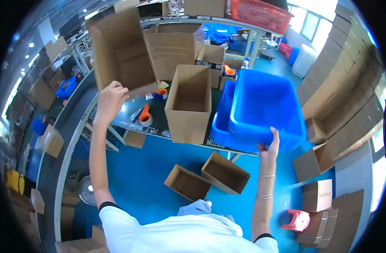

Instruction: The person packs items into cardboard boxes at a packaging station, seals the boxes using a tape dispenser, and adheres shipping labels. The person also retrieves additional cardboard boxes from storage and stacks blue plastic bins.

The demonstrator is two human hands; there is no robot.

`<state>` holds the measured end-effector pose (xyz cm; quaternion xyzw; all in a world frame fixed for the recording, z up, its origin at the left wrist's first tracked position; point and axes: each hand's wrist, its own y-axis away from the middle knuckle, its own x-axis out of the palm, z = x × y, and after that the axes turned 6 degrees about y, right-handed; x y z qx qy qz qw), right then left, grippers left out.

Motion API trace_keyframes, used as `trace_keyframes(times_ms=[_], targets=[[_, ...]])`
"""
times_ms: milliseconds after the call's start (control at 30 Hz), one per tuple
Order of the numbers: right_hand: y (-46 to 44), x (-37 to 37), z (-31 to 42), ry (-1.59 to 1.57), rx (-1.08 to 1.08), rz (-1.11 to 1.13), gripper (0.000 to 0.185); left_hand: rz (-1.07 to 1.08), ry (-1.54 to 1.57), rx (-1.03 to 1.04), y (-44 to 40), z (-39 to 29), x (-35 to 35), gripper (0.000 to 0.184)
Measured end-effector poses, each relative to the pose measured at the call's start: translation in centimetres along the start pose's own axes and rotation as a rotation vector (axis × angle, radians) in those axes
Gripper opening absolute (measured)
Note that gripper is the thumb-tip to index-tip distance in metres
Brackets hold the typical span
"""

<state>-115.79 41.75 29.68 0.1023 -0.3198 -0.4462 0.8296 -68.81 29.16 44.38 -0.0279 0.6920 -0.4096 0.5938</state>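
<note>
My left hand [113, 98] is closed on the lower edge of an open cardboard box [125, 55], which is raised and tilted at the upper left. At the right, my right hand [270, 146] grips the near rim of a blue plastic basket [264, 101], its thumb up against the side. Another blue basket [221, 126] is partly hidden behind and beneath that one. Between my hands, a tall open cardboard box [188, 114] stands at the table's front edge. An orange tape dispenser [145, 116] lies on the dark table [159, 126] to its left.
Two open boxes [186, 182] [226, 173] lie on the blue floor. Behind the table are a large carton [174, 55] and a red basket [260, 16] on a shelf. A conveyor [54, 177] runs along the left. Boxes and a pink stool [297, 220] are at the right.
</note>
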Motion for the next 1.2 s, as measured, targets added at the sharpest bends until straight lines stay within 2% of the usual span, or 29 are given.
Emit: trace_keyframes(times_ms=[167,200,233,300,367,433,467,533,567,633,700,767,800,833,900,933,967,1000,1033,1067,1100,1167,1200], targets=[[-3.4,4.3,0.6,0.12,-0.041,0.03,0.051,0.226,-0.03,-0.013,-0.3,4.9,7.5,0.021],[-3.7,4.9,0.6,0.147,-0.057,-0.027,0.055,0.212,-0.003,-0.011,0.2,6.7,10.9,0.022],[-4.2,4.7,0.8,0.153,-0.043,-0.003,0.06,0.167,0.088,-0.035,0.4,7.1,13.2,0.022],[-4.1,3.4,-0.2,0.09,-0.037,0.091,0.058,0.079,0.259,-0.084,1.1,7.2,16.5,0.021],[-4.4,0.8,-0.9,0.08,0.18,0.247,0.063,0.198,0.191,-0.089,2.0,9.3,20.8,0.021],[-3.8,-2.4,0.8,0.015,0.296,0.341,0.069,0.245,0.125,-0.115,1.0,8.3,22.5,0.02],[-3.4,-4.5,1.2,-0.013,0.366,0.383,0.073,0.245,0.096,-0.144,0.8,7.1,22.7,0.02],[-4.6,-10.8,2.8,-0.005,0.328,0.433,0.067,0.281,0.012,-0.133,0.6,5.5,23.5,0.02],[-5.9,-14.5,3.7,-0.02,0.34,0.394,0.065,0.314,-0.039,-0.09,0.4,5.6,24.2,0.021],[-8.6,-23.4,5.5,-0.064,0.347,0.274,0.062,0.265,-0.164,-0.213,0.5,1.9,23.5,0.026],[-11.1,-33.7,6.9,-0.122,0.329,0.086,0.06,0.186,-0.135,-0.397,1.7,2.0,25.1,0.033],[-12.9,-43.3,8.2,-0.158,0.308,-0.152,0.06,-0.156,-0.329,-0.379,3.3,-0.2,27.0,0.031],[-13.1,-46.9,8.8,-0.159,0.303,-0.282,0.06,-0.326,-0.24,-0.5,3.4,-2.5,27.6,0.033],[-13.2,-49.5,9.4,-0.174,0.327,-0.314,0.061,-0.497,-0.149,-0.627,3.8,-5.4,28.2,0.035],[-15.2,-52.6,10.9,-0.205,0.36,-0.355,0.062,-0.79,0.262,-1.075,5.1,-12.6,29.8,0.038],[-17.1,-52.9,11.0,-0.234,0.41,-0.339,0.061,-0.852,0.833,-1.301,6.2,-17.2,30.9,0.041],[-19.1,-51.6,10.9,-0.183,0.456,-0.285,0.057,-0.793,1.278,-1.385,7.7,-20.3,33.6,0.047],[-21.5,-49.8,10.4,-0.127,0.501,-0.229,0.053,-0.606,1.698,-1.574,10.3,-24.0,35.6,0.059],[-24.6,-47.8,8.8,-0.114,0.547,-0.142,0.047,-0.316,1.828,-2.11,11.5,-26.9,36.4,0.08],[-28.0,-45.0,7.5,-0.091,0.588,-0.05,0.042,-0.341,2.07,-2.304,10.0,-32.0,35.6,0.091],[-30.0,-40.0,6.9,0.04,0.613,-0.026,0.035,-0.276,2.191,-2.241,9.8,-34.2,36.3,0.097],[-34.6,-31.7,4.5,0.107,0.773,0.248,0.038,-0.359,2.182,-2.043,8.9,-34.7,38.0,0.095],[-37.1,-27.7,3.0,0.18,0.841,0.342,0.043,-0.458,2.353,-1.926,8.2,-33.9,38.8,0.097]])
